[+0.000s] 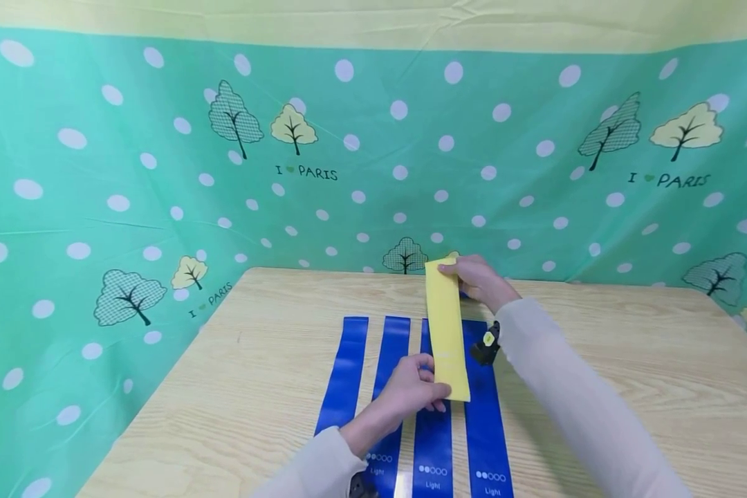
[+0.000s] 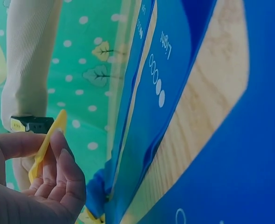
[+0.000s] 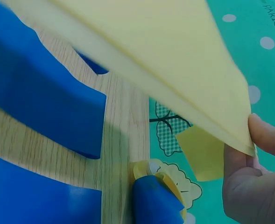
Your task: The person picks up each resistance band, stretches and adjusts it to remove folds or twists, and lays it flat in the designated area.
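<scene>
A yellow band (image 1: 446, 325) is stretched upright above several flat blue bands. The right hand (image 1: 482, 282) pinches its top end; in the right wrist view thumb and fingers of that hand (image 3: 261, 172) grip the edge of the yellow band (image 3: 174, 56). At the lower end the left hand (image 1: 411, 387) pinches a corner, and the left wrist view has this hand (image 2: 44, 182) holding the band's edge (image 2: 46, 147) between thumb and fingers. Under the hands lie blue bands (image 1: 488, 415) with white circles and the word Light.
Other blue bands (image 1: 342, 380) lie side by side on the wooden table (image 1: 224, 387). At the table's far edge, a blue and yellow bundle (image 3: 156, 200) shows in the right wrist view. A green dotted cloth (image 1: 324, 228) hangs behind and to the left.
</scene>
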`<state>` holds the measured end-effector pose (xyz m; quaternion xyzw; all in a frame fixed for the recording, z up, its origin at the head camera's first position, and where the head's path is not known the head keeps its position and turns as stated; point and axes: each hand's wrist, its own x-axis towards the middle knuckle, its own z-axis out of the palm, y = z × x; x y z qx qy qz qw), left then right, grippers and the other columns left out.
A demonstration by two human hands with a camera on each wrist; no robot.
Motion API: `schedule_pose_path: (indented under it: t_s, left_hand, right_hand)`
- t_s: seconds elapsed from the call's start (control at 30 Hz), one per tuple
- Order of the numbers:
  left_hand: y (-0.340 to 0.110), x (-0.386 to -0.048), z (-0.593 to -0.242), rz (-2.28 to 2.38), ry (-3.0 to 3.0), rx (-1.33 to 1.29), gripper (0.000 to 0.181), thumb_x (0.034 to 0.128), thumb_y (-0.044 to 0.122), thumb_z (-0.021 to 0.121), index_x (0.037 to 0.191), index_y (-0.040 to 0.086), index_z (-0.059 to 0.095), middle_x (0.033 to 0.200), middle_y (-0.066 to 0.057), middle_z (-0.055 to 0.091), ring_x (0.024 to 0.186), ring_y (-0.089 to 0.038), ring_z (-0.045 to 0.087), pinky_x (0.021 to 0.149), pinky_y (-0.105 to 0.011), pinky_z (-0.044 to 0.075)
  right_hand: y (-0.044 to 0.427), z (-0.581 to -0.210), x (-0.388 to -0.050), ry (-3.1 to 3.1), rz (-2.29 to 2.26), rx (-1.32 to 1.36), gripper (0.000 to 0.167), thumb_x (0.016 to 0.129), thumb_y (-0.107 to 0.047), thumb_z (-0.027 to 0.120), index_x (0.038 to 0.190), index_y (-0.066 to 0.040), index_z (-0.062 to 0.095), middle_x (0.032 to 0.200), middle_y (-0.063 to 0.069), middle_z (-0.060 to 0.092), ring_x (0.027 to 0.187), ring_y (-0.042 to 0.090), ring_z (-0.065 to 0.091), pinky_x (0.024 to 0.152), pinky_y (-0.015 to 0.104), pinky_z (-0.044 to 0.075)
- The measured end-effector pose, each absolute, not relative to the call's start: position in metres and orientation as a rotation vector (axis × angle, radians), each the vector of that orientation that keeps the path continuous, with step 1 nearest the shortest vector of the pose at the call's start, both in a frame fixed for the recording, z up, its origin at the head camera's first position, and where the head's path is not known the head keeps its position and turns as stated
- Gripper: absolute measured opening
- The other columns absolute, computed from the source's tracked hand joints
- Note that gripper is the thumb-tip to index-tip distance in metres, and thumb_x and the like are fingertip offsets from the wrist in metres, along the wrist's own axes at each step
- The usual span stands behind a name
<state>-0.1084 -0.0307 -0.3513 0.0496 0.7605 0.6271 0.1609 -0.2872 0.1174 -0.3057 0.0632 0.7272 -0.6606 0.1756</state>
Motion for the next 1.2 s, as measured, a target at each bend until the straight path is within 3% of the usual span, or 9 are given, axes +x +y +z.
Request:
schedule_pose_path:
  t_s: [0.4, 0.57, 0.77, 1.0, 1.2]
  left_hand:
    - [-0.024, -0.099, -0.354, 1.763, 2.095, 0.128, 0.020, 0.0817, 0.002, 0.068, 0.100, 0.004, 0.060, 0.071, -0.012, 0.068, 0.053, -0.012, 0.061, 0.051, -0.023, 0.048]
    - [-0.020, -0.091, -0.352, 1.704, 2.070, 0.161, 0.018, 0.0810, 0.003, 0.068, 0.096, 0.007, 0.060, 0.069, -0.011, 0.069, 0.055, -0.012, 0.062, 0.051, -0.021, 0.047]
    - [-0.014, -0.083, -0.353, 1.666, 2.055, 0.131, 0.026, 0.0799, 0.002, 0.070, 0.102, 0.008, 0.060, 0.068, -0.006, 0.069, 0.054, -0.013, 0.063, 0.050, -0.021, 0.046]
    - [-0.010, -0.076, -0.356, 1.653, 2.024, 0.114, 0.026, 0.0803, 0.002, 0.070, 0.103, 0.008, 0.060, 0.069, -0.009, 0.070, 0.052, -0.015, 0.064, 0.048, -0.022, 0.044]
    - [-0.004, -0.069, -0.358, 1.662, 1.971, 0.121, 0.026, 0.0797, -0.001, 0.069, 0.102, 0.008, 0.060, 0.072, -0.010, 0.071, 0.052, -0.018, 0.065, 0.058, -0.028, 0.054]
  right_hand:
    - [0.127, -0.303, -0.289, 2.035, -1.915, 0.180, 0.033, 0.096, -0.011, 0.054, 0.124, 0.005, 0.049, 0.105, 0.005, 0.052, 0.074, 0.007, 0.059, 0.069, 0.018, 0.052]
    - [0.132, -0.302, -0.290, 2.076, -1.902, 0.189, 0.037, 0.096, -0.011, 0.054, 0.126, 0.008, 0.048, 0.099, 0.004, 0.054, 0.071, 0.006, 0.060, 0.069, 0.018, 0.053]
    - [0.141, -0.301, -0.285, 2.086, -1.882, 0.152, 0.042, 0.097, -0.010, 0.050, 0.133, 0.012, 0.042, 0.092, 0.002, 0.056, 0.068, 0.005, 0.061, 0.068, 0.018, 0.053]
    - [0.152, -0.304, -0.280, 2.064, -1.840, 0.113, 0.045, 0.099, -0.008, 0.047, 0.138, 0.011, 0.036, 0.089, 0.000, 0.058, 0.070, 0.006, 0.062, 0.071, 0.019, 0.053]
    - [0.162, -0.309, -0.276, 2.099, -1.808, 0.114, 0.044, 0.099, -0.011, 0.046, 0.135, 0.013, 0.038, 0.078, -0.004, 0.060, 0.067, 0.006, 0.062, 0.069, 0.020, 0.053]
